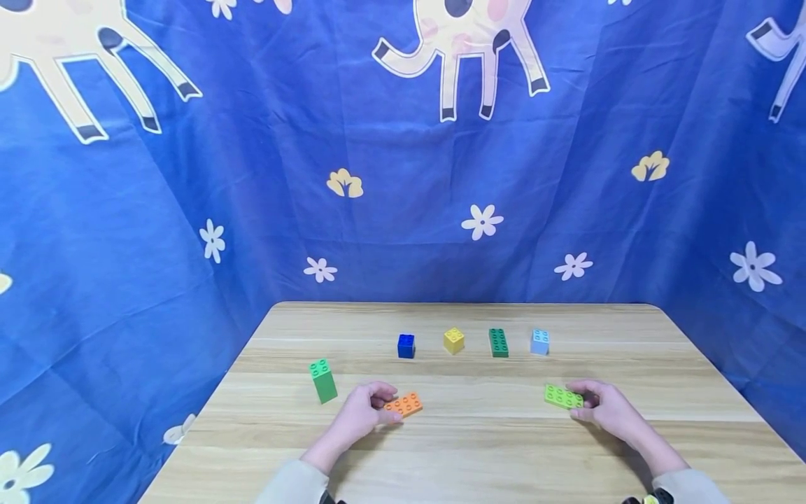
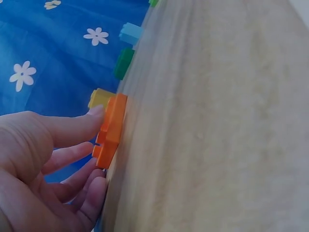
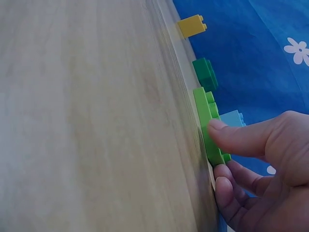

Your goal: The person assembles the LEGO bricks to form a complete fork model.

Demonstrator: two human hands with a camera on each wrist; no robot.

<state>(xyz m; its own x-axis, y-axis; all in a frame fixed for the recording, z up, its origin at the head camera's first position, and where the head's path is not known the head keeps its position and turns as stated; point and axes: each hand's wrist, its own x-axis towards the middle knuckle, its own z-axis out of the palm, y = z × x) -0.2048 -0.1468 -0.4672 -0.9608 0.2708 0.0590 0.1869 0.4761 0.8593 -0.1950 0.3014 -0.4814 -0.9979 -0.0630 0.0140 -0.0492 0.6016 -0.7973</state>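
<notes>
On the left, my left hand (image 1: pixel 360 411) pinches one end of a flat orange building brick (image 1: pixel 406 404) between thumb and fingers. The left wrist view shows the thumb against the orange brick (image 2: pixel 114 128), which lies at the tabletop. Over on the right, my right hand (image 1: pixel 602 406) pinches the right end of a flat lime-green brick (image 1: pixel 560 395). In the right wrist view the thumb presses on the side of the lime brick (image 3: pixel 206 128), with curled fingers by its lower end. Both bricks have their studs facing up.
A tall green brick (image 1: pixel 324 381) stands left of my left hand. Farther back sit a dark blue brick (image 1: pixel 406 346), a yellow brick (image 1: pixel 453 341), a dark green brick (image 1: pixel 499 343) and a light blue brick (image 1: pixel 539 341). Behind the wooden table (image 1: pixel 478 462) hangs a blue patterned cloth (image 1: pixel 403 245).
</notes>
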